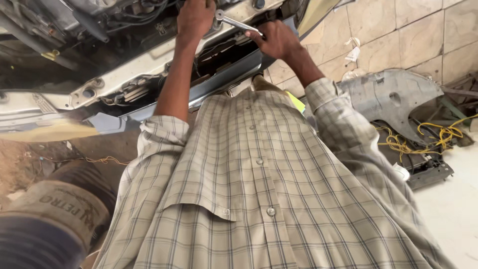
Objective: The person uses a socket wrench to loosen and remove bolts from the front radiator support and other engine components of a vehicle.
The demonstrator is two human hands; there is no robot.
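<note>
Your hands were apart, both raised at far edge of scene over car's front panel [124,74]. Wrench [238,24] lay between them, long axis running left-to-right, slanting down toward right. Your right hand [276,40] clamped its lower handle end. Your left hand [195,17] closed at its head end, against engine bay; exact grip hidden. Both hands equally near.

Both arms reach far, away from the chest, sleeves rolled to the elbows. The left hand [195,19] is curled closed at the far edge. The right hand [275,40], just right of it, is clenched, wrist bent.
</note>
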